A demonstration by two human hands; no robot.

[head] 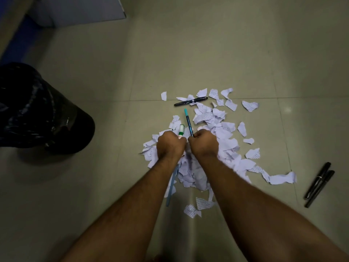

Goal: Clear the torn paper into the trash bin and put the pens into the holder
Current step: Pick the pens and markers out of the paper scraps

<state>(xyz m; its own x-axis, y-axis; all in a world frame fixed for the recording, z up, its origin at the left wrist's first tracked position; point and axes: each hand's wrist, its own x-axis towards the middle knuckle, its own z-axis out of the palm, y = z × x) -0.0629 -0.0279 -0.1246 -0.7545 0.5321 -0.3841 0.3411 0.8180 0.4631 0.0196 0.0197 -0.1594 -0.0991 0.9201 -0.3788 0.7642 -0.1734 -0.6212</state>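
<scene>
You're gripping the teal pen (188, 122) in your fisted right hand (204, 143), its axis pointing far; your left hand (171, 143) is fisting the white-green marker (181, 129). Black pen (190, 101) is lying crosswise, beyond the right hand.

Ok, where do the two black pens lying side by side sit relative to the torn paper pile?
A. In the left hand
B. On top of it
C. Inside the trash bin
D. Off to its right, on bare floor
D: the two black pens lie on bare floor right of the torn paper pile.

You are looking down at a pale tiled floor (207, 53) with thin grout lines; a white panel (83, 10) is standing at its far left edge.
</scene>
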